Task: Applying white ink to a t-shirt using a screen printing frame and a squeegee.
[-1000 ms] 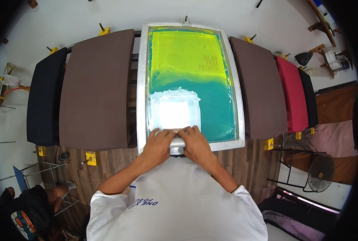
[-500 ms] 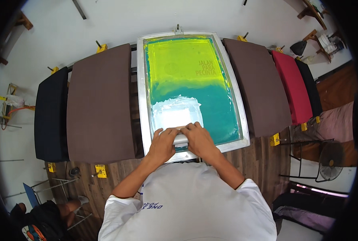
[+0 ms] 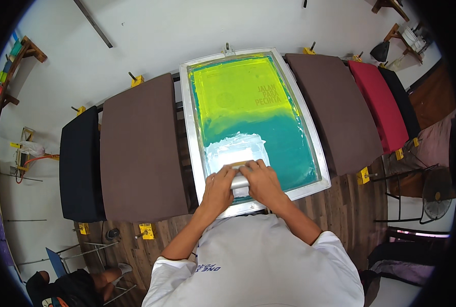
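Both my hands grip a silver squeegee with a tan edge, near the close end of a screen-printing frame. My left hand is closed on its left end, and my right hand on its right end. Beneath and just beyond it lies a patch of white ink. The mesh around the patch is teal, turning yellow-green toward the far end, where faint lettering shows. A pale metal rim borders the screen. My fingers partly hide the squeegee's blade.
Brown padded boards flank the screen, with black and red boards farther out. Yellow clamps stick out at their ends. A person sits at lower left. A fan stands at right.
The whole view has swung, so the boards and screen sit lower and farther right. My hands keep their hold on the squeegee, which has moved slightly away from me over the white ink.
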`<state>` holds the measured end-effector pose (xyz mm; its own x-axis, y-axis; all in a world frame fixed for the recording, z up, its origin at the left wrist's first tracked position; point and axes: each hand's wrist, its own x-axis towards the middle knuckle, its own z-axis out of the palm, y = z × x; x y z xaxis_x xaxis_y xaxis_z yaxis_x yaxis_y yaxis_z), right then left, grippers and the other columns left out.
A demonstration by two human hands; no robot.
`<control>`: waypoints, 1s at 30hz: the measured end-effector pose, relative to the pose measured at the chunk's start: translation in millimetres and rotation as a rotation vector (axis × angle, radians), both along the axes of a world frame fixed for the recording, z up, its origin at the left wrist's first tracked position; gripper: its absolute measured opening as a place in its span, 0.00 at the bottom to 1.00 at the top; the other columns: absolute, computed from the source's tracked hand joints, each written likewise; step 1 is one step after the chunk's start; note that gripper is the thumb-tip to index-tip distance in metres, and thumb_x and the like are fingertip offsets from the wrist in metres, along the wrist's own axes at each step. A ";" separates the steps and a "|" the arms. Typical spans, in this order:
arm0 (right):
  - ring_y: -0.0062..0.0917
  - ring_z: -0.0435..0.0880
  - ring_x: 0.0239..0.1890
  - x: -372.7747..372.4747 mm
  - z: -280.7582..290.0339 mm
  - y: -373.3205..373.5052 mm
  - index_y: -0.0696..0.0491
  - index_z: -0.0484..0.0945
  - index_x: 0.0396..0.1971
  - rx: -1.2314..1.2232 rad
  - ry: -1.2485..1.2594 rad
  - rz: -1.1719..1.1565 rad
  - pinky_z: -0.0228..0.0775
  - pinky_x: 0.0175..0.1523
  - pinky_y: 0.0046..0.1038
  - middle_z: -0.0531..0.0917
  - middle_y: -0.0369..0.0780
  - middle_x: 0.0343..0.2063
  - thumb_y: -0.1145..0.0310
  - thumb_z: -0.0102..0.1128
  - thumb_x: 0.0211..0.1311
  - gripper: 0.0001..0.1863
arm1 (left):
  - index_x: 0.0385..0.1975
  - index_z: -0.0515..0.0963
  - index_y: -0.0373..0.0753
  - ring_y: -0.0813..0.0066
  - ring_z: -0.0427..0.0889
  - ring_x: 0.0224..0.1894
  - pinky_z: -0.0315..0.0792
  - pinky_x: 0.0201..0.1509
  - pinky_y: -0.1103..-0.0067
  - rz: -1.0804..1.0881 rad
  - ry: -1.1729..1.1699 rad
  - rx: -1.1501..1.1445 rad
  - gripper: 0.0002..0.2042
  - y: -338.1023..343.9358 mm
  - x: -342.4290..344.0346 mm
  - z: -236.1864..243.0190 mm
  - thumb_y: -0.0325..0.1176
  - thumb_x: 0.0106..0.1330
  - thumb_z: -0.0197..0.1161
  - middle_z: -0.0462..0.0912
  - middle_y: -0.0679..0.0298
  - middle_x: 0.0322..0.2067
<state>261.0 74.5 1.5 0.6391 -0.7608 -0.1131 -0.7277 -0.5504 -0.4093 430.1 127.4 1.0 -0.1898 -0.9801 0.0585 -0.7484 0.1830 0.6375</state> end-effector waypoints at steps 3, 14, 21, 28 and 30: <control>0.41 0.74 0.52 2.5 -21.6 5.3 0.53 0.76 0.48 -0.199 -0.071 0.005 0.73 0.42 0.39 0.75 0.46 0.49 0.80 0.62 0.44 0.25 | 0.56 0.69 0.36 0.50 0.69 0.62 0.64 0.61 0.57 0.032 -0.098 0.009 0.30 7.8 -0.8 -36.2 0.12 0.48 0.58 0.69 0.48 0.59; 0.38 0.75 0.50 -3.0 -11.4 0.9 0.54 0.77 0.42 -0.261 -0.047 0.053 0.73 0.40 0.37 0.77 0.43 0.44 0.79 0.64 0.41 0.22 | 0.54 0.71 0.35 0.49 0.71 0.59 0.63 0.62 0.58 0.052 -0.057 -0.051 0.28 5.0 -5.8 -16.4 0.13 0.48 0.59 0.71 0.49 0.56; 0.40 0.74 0.50 -15.0 -3.5 19.5 0.54 0.75 0.46 -0.028 0.020 0.124 0.74 0.44 0.39 0.76 0.43 0.45 0.81 0.62 0.42 0.25 | 0.56 0.71 0.34 0.49 0.71 0.60 0.62 0.61 0.61 0.002 0.009 0.155 0.29 33.4 -9.3 -9.3 0.13 0.48 0.58 0.71 0.47 0.57; 0.42 0.73 0.52 -6.0 -23.5 15.7 0.54 0.74 0.48 -0.124 -0.025 0.049 0.73 0.46 0.39 0.75 0.45 0.49 0.83 0.59 0.42 0.27 | 0.56 0.70 0.35 0.51 0.65 0.66 0.58 0.67 0.57 0.087 -0.007 0.096 0.28 25.3 -11.7 -29.9 0.13 0.50 0.57 0.68 0.49 0.61; 0.43 0.73 0.53 -11.7 -27.6 26.3 0.54 0.73 0.48 -0.154 -0.054 0.045 0.72 0.48 0.40 0.74 0.45 0.50 0.83 0.59 0.43 0.26 | 0.57 0.70 0.35 0.51 0.66 0.65 0.58 0.66 0.59 0.076 -0.028 0.062 0.30 40.1 -15.3 -32.5 0.13 0.48 0.57 0.67 0.50 0.62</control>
